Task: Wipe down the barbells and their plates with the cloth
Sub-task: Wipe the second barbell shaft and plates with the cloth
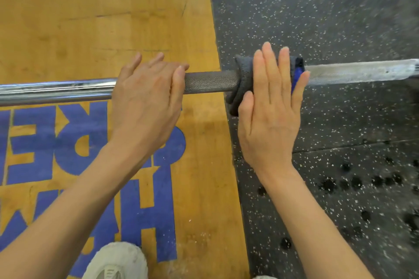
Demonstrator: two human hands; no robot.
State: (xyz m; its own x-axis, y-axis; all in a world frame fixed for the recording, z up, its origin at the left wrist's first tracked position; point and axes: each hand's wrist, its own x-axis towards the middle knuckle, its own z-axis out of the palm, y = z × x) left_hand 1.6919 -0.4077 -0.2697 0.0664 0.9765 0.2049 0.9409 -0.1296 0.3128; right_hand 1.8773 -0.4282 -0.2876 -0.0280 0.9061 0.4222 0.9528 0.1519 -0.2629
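Note:
A steel barbell shaft (208,82) runs left to right across the view, just above the floor, with a dark knurled stretch in the middle and a chalky stretch at the right. A dark grey cloth (243,79) with a blue edge is wrapped over the shaft. My right hand (269,115) lies flat on the cloth with straight fingers and presses it onto the bar. Left of the cloth, my left hand (147,97) rests on top of the shaft with its fingers loosely extended over it. No plates are in view.
Under the left half lies a yellow wooden platform (102,18) with blue lettering. Black speckled rubber flooring (328,18) covers the right half. A pale shoe (118,260) shows at the bottom edge.

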